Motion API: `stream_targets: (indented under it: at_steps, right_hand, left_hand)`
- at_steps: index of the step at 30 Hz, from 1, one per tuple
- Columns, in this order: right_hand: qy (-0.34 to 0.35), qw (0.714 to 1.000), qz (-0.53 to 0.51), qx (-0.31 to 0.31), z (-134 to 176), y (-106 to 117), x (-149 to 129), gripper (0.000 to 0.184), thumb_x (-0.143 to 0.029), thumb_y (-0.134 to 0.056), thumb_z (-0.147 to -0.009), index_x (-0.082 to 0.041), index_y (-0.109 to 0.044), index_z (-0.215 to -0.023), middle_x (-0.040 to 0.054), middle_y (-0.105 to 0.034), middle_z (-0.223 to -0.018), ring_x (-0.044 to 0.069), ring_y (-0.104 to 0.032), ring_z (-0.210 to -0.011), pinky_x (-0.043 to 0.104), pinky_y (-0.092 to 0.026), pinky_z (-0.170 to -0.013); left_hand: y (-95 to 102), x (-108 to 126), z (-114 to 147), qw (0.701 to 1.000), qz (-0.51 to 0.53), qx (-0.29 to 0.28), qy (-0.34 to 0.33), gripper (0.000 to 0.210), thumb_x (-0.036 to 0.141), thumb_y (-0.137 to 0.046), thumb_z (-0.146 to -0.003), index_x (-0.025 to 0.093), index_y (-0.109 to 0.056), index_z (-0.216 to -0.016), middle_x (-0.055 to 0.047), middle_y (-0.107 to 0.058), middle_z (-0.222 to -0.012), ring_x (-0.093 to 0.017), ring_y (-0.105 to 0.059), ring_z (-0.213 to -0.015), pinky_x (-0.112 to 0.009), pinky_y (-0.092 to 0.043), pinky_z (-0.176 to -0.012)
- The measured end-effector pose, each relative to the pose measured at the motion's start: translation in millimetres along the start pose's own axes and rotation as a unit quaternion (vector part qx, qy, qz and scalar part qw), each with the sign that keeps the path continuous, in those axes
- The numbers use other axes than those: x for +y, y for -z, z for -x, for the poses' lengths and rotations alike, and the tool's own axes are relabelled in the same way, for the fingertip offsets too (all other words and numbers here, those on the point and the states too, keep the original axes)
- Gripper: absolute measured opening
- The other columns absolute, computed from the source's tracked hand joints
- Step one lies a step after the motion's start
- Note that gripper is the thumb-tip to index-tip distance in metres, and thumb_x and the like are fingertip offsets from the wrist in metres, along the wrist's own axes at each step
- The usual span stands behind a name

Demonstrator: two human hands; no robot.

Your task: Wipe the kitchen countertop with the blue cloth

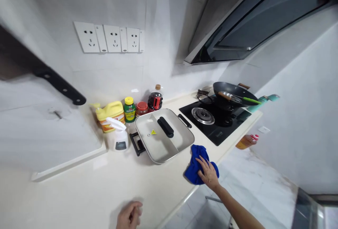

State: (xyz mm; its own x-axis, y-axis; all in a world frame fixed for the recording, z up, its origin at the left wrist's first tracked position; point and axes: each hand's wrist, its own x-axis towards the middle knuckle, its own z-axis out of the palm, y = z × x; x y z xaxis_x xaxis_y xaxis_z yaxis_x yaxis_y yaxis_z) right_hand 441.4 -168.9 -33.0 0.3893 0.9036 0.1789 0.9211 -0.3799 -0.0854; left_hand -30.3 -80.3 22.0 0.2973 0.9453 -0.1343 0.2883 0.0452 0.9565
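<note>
My right hand (pixel 208 174) presses down on a bunched blue cloth (pixel 194 169) at the counter's front edge, its fingers lying over the fabric. Part of the cloth hangs at the edge beside the hand. Low in the head view, my left hand (pixel 129 215) rests over the counter with fingers curled in and nothing visible in them. Between the cloth and the wall stands a square, light-coloured electric pan (pixel 142 135) with a black-handled lid (pixel 182 134) on it.
Behind the pan stand a yellow jug (pixel 112 112), a green bottle (pixel 129 111), a red-lidded jar (pixel 142 108) and a dark bottle (pixel 155 99). A white spray bottle (pixel 120 138) is left of it. Rightward, a wok (pixel 224 90) sits on the black cooktop (pixel 211 130). A knife (pixel 59 84) hangs upper left.
</note>
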Motion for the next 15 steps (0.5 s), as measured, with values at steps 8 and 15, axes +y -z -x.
stream_targets:
  at_steps: [8, 15]
  right_hand:
    - [-0.022, 0.998, 0.025, 0.044, 56, -1, -88, 0.055, -0.032, -0.036, -0.092, -0.026, -0.052, -0.145, 0.0036, -0.046, -0.155, 0.033, -0.041, -0.14, 0.052, -0.038, -0.112]
    - [-0.001, 0.994, 0.083, 0.073, 105, 4, -200, 0.054, -0.023, -0.042, -0.093, -0.021, -0.05, -0.147, 0.0071, -0.044, -0.156, 0.033, -0.038, -0.14, 0.051, -0.034, -0.113]
  left_hand:
    - [91.5, 4, 40, 0.992, 0.085, 0.05, 0.074, 0.056, 0.073, -0.062, -0.078, 0.019, -0.073, -0.089, 0.0, -0.067, -0.069, -0.013, -0.058, -0.047, -0.023, -0.049, -0.045]
    - [149.6, -12, 49, 0.979, 0.15, 0.112, 0.081, 0.061, 0.075, -0.07, -0.07, 0.017, -0.071, -0.09, -0.001, -0.066, -0.069, -0.012, -0.055, -0.045, -0.024, -0.046, -0.043]
